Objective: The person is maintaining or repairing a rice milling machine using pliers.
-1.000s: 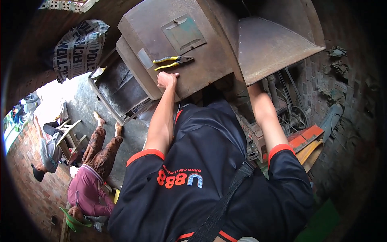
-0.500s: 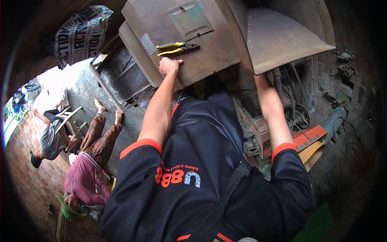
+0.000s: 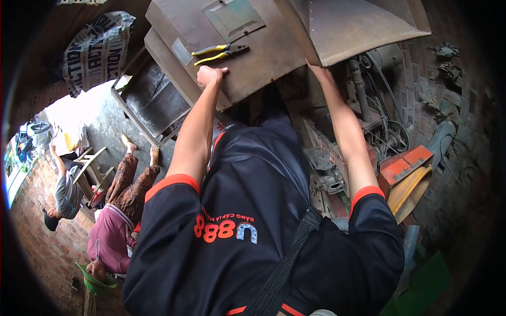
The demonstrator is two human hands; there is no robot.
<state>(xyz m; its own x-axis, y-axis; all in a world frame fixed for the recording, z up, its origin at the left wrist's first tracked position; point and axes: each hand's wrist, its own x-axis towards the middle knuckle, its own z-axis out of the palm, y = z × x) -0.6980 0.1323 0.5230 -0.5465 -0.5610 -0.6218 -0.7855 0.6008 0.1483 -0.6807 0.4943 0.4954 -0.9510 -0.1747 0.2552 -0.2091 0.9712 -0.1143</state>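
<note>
Brick wall [image 3: 37, 237] at left, grey floor [image 3: 107, 129], pale wooden chair [image 3: 90, 164], bright daylight [image 3: 74, 109], dim brickwork [image 3: 420, 131] at right

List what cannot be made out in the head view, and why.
Right hand: head view, mostly hidden by the hopper; grip unclear.
Left hand: head view, palm hidden by the hand itself.
Machine: head view, top cut off by upper edge.
Far-left wheel: head view, details too small.

A worn brown metal machine housing [image 3: 274, 55] carries yellow-handled pliers [image 3: 230, 50], lying toward its left. A greenish-tinged hatch [image 3: 233, 20] sits farther back.
</note>
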